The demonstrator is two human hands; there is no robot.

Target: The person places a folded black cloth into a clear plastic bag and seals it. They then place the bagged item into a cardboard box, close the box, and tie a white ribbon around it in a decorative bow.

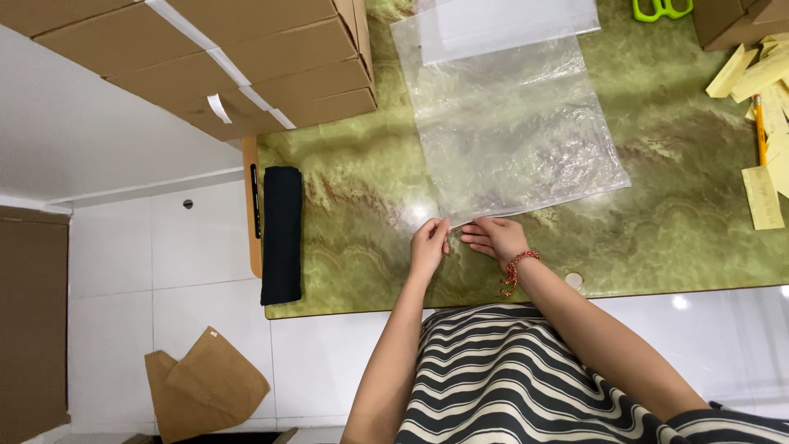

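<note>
Plastic bag (518, 123) flat, long axis pointing away; hands apparently pinch near edge.

1. The place looks like a small packing workroom: sealed cardboard cartons (246, 62) are stacked at 11 o'clock on a green marble-patterned table (362, 197).
2. Clear plastic bags (514, 123) lie at 12 o'clock, and yellow paper slips (760, 74) with a pencil (759, 127) at 2 o'clock.
3. The floor is white tile (123, 255).

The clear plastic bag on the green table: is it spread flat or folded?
Spread flat. The clear plastic bag lies open-faced on the green table, both hands at its near edge.
</note>
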